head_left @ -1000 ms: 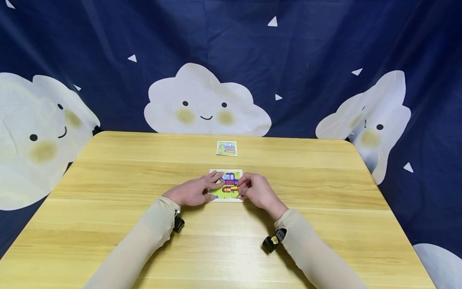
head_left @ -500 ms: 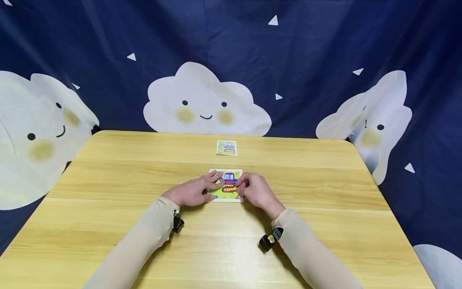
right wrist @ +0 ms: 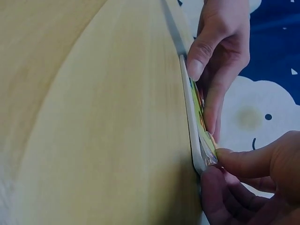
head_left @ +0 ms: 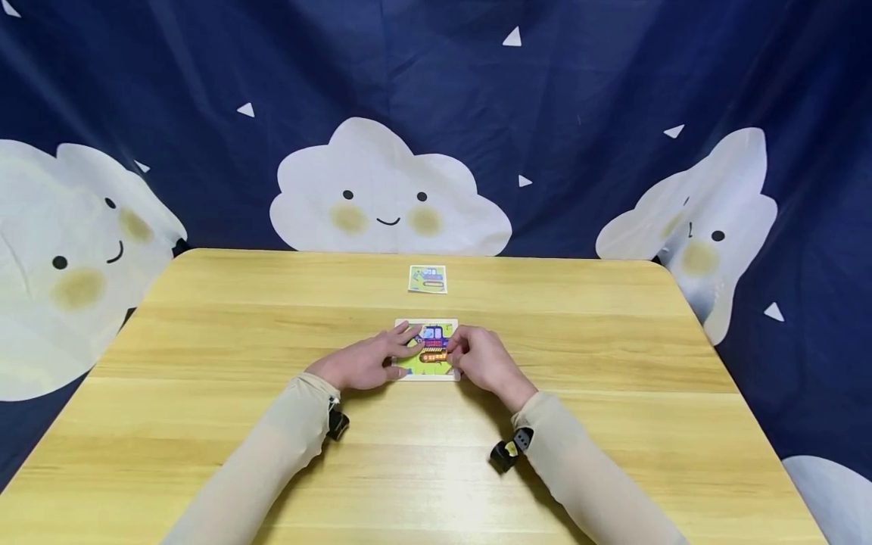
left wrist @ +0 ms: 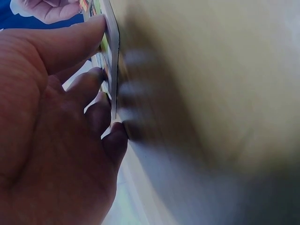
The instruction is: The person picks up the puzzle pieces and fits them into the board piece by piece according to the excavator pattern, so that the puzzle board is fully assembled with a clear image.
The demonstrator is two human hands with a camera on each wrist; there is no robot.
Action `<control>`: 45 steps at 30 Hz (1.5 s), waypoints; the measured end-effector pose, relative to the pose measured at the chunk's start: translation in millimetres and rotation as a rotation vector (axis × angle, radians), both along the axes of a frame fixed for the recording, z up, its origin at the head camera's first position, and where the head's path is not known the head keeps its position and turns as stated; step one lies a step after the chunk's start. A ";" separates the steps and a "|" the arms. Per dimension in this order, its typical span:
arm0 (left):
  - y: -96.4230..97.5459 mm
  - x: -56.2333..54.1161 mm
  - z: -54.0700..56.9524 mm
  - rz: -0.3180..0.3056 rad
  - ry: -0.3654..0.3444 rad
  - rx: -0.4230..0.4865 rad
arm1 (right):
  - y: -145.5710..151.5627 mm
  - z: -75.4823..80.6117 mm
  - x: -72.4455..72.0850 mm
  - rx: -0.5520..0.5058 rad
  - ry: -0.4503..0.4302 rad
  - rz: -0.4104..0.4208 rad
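A jigsaw puzzle (head_left: 436, 369) in a white-edged tray lies flat on the table, its picture a blue and orange tracked digger on yellow-green. My left hand (head_left: 368, 359) rests over its left side with fingers spread; in the left wrist view the thumb (left wrist: 79, 40) and fingertips touch the tray's edge (left wrist: 114, 51). At the right side, my right hand (head_left: 487, 363) pinches a puzzle piece, partly hidden by the fingers. The right wrist view has this puzzle piece (right wrist: 208, 144) slightly raised at the tray's corner, under the thumb (right wrist: 239, 161).
A small picture card (head_left: 428, 279) with the same digger lies beyond the puzzle, close to the back edge of the wooden table (head_left: 579, 318). Behind hangs a dark blue curtain (head_left: 579, 91) with smiling white clouds.
The lower right puzzle piece has shifted slightly, and the digger's orange track now looks more continuous. My right wrist has moved a little left. The left hand stays in place.
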State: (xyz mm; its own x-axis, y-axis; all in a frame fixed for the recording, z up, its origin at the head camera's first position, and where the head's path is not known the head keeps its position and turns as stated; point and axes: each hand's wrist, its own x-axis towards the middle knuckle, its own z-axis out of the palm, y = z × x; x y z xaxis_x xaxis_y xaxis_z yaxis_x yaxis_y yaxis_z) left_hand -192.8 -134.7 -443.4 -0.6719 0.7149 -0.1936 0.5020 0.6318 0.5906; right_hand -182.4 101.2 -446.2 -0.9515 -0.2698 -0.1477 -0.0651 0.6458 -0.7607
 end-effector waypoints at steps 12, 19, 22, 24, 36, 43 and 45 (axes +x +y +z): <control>0.6 -0.7 -0.3 -0.001 0.002 -0.003 | -1.0 3.2 -5.0 0.131 0.079 0.063; 0.6 -1.3 -2.2 -0.006 0.002 0.011 | -2.4 2.9 -6.8 0.141 0.063 0.099; 0.8 -1.2 -2.4 -0.003 0.002 0.010 | -2.7 2.4 -7.2 0.171 0.080 0.103; 0.9 -1.2 -2.6 -0.002 0.002 0.011 | -2.6 2.0 -7.4 0.186 0.083 0.107; -0.8 0.6 -3.4 0.007 0.003 0.008 | -2.0 1.9 -6.1 0.226 0.090 0.107; -0.4 0.7 -1.9 -0.005 0.014 0.008 | 18.0 5.7 7.4 0.303 0.398 0.237; -0.7 0.7 -1.0 -0.009 0.018 0.010 | 24.4 6.3 11.8 0.313 0.494 0.366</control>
